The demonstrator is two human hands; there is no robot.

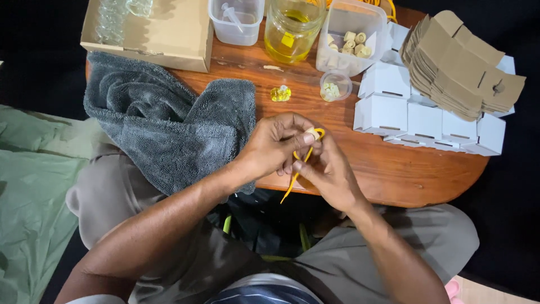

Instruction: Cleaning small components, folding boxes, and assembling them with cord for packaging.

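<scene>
Both my hands meet over the near edge of a round wooden table. My left hand pinches a small pale cork-like cap with a yellow cord looped at it. My right hand grips the same yellow cord just below, and the cord's loose end hangs down past the table edge. A small glass bottle of yellow liquid stands on the table beyond my hands.
A grey towel drapes over the table's left side. Behind are a cardboard box, a clear tub, a jar of yellow liquid, a tub of corks, a small round cup, white boxes and flat brown cartons.
</scene>
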